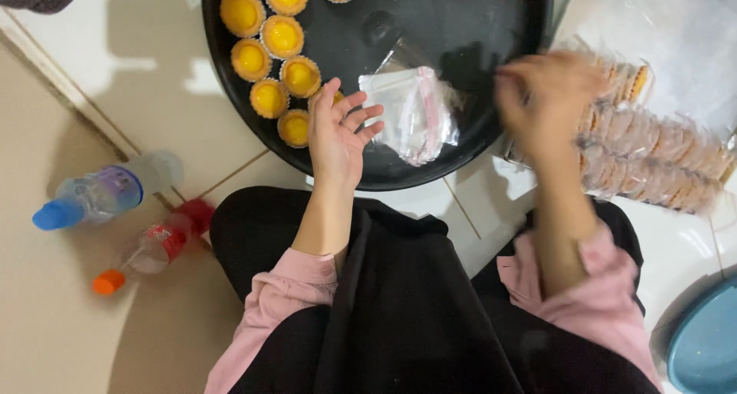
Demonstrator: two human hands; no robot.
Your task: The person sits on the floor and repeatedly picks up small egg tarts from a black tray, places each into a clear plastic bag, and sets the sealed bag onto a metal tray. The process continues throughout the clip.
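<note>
Head view: left hand point(338, 137) hovers fingers apart, empty, over near tray point(461, 26) edge, bag point(414, 114) just right of it, tarts point(269, 52) left. Right hand point(549, 95) blurred, fingers cannot tell; best pin the bag flat before opening.

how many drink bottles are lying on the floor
2. The blue-capped bottle lies at far left; the orange-capped bottle lies just below it, beside the person's knee. None seem hidden.

Pink long sleeves, pushed up forearms, cuffs loose and creased. Black garment over lap and legs, central fold running down front. Left hand point(338, 133) bare, no rings or watch visible. Right hand point(546, 95) bare, motion-blurred.
</note>
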